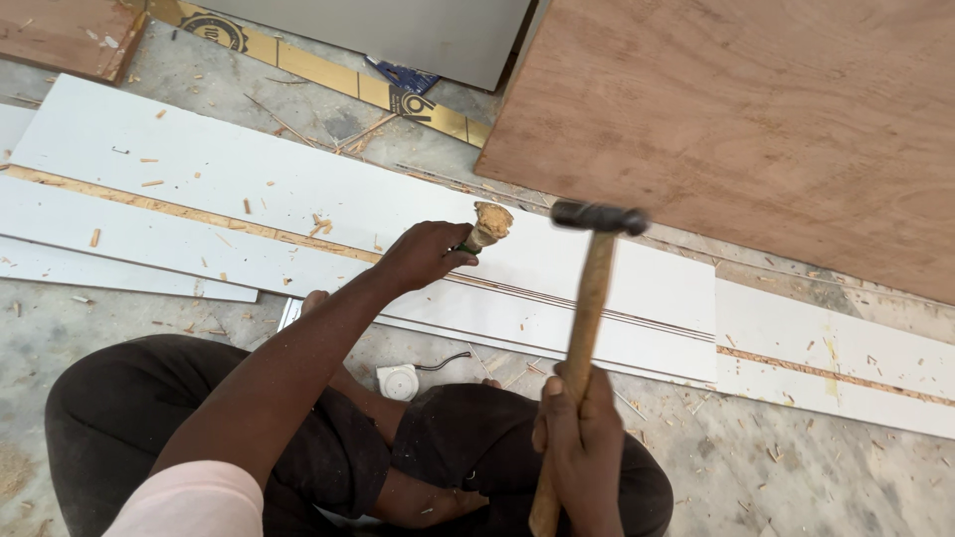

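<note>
A chisel (484, 229) with a battered wooden head is gripped by the left hand (423, 255), tip set on the white panel (557, 268) beneath it. A hammer (587, 298) is clasped low on its handle by the right hand (577, 438), its head raised just beside the chisel's head, evidently for striking reach.

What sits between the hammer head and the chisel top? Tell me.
Nothing visible. The hammer, gripped by the right hand, has its head raised just right of the chisel, which the left hand holds on the white board. Only open air separates them.
</note>
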